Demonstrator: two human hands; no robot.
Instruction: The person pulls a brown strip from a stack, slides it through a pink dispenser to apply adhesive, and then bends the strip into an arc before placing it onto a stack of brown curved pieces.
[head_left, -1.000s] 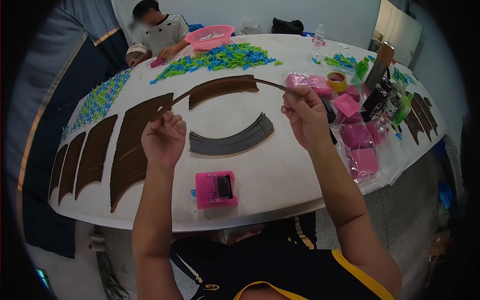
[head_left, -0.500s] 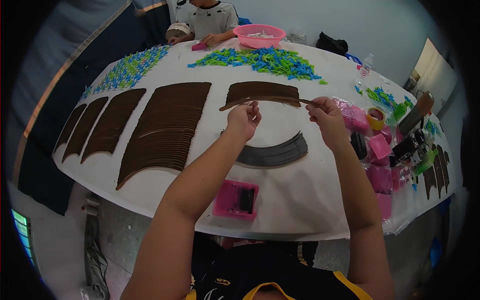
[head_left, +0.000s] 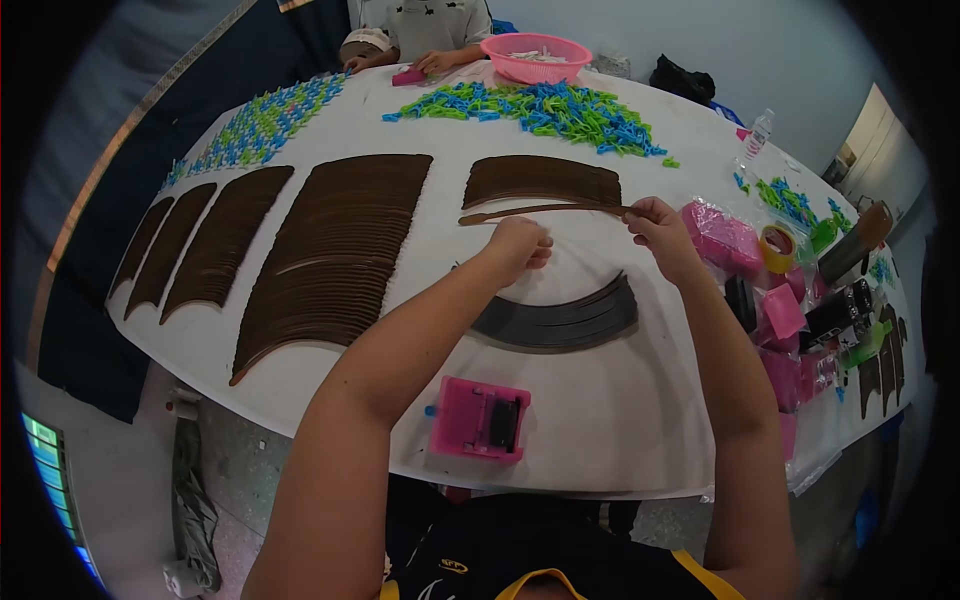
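My right hand (head_left: 660, 236) pinches the right end of a thin, curved brown strip (head_left: 560, 209). This strip lies just below a row of similar brown strips (head_left: 542, 182) packed side by side. My left hand (head_left: 523, 248) is under the strip's middle, with its fingers curled; what they hold, if anything, is hidden. Nearer to me, dark grey curved strips (head_left: 565, 322) lie in an arc, partly behind my left forearm. A pink device with a black part (head_left: 480, 420) sits close to the table's front edge.
Larger rows of brown strips (head_left: 335, 250) cover the left side. Blue and green clips (head_left: 560, 115) are heaped behind, near a pink basket (head_left: 537, 58). Pink packets (head_left: 722, 238), yellow tape (head_left: 777, 248) and bottles stand at right. A co-worker's hand (head_left: 435, 62) is across the table.
My left hand has come down and away from the strip, which now shows along its length below the row. My right hand still pinches its end. The whole view has shifted slightly.
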